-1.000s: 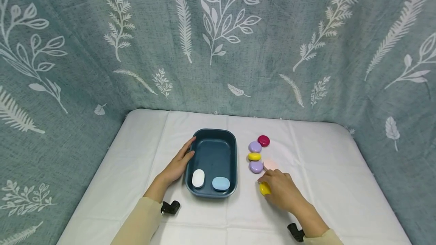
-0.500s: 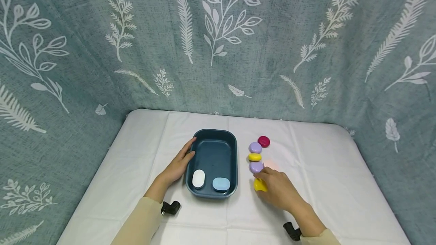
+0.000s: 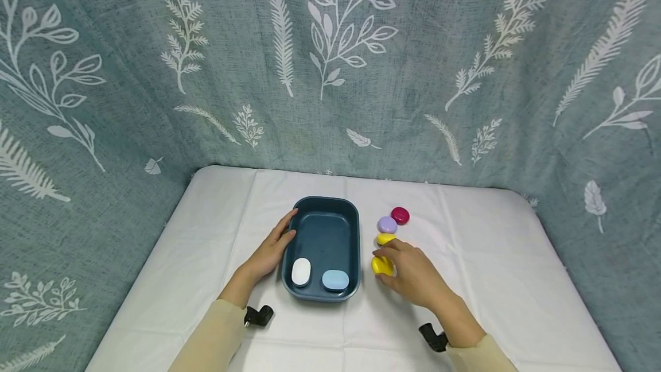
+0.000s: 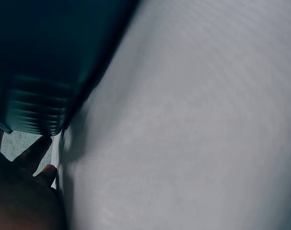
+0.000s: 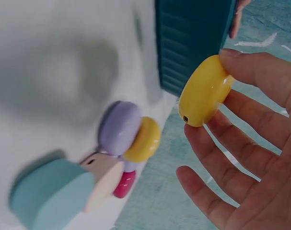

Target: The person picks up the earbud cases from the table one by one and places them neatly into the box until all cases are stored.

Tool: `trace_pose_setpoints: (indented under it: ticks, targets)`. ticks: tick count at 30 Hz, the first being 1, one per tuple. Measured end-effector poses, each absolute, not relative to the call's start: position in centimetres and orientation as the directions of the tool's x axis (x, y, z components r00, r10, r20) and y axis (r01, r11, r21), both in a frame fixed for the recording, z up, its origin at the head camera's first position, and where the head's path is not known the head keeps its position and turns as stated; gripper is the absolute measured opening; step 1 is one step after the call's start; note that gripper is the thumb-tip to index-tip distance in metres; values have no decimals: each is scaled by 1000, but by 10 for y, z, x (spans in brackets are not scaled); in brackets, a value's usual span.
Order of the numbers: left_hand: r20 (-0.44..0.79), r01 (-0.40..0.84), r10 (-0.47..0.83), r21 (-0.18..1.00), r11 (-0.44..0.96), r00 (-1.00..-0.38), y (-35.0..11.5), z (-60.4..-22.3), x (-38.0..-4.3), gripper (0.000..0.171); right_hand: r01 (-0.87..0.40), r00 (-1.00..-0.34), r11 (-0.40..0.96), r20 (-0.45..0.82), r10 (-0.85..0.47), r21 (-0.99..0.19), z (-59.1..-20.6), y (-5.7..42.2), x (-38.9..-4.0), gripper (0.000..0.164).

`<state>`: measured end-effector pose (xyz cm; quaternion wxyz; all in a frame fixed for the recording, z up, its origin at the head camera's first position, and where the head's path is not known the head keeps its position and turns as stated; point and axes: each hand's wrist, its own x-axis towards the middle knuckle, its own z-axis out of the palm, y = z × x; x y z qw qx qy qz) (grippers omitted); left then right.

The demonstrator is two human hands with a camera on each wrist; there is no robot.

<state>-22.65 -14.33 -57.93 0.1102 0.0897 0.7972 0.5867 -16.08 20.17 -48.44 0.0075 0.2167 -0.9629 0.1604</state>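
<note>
My right hand [image 3: 415,277] pinches a glossy yellow rounded bead [image 5: 205,91] between thumb and fingertips; a small dark hole shows in its side. The bead is off the table, right of a dark blue rectangular tray [image 3: 325,234]. Along the tray's left side rests my left hand [image 3: 265,252], fingers fairly straight against wall and rim; the left wrist view shows its fingertips at the ribbed outer wall [image 4: 37,105]. Inside the tray, at its near end, lie a white oval piece [image 3: 301,272] and a light blue one [image 3: 335,280].
Right of the tray lie a red piece [image 3: 400,215], a lilac piece [image 3: 387,224] and another yellow piece [image 3: 385,239]. The right wrist view also shows a pale pink piece [image 5: 107,175] and a teal piece [image 5: 52,191], which my right hand hides from the head view.
My right hand has lifted the yellow bead and carried it left and away from me, closer to the tray, now covering the nearer lilac and pink pieces. My left hand has stayed put.
</note>
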Motion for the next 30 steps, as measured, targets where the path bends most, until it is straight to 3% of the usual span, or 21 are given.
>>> trace_pose_setpoints:
  ticks: [16,30]
  targets:
    - [-73,8,271,958,286,-960,-144,-580,-227,50,-510,-859,798,141,-493,-322,-459,167,-178,42]
    - [-65,22,279,955,296,-958,-145,-577,-226,52,-491,-863,794,79,-498,-359,-464,141,-187,44]
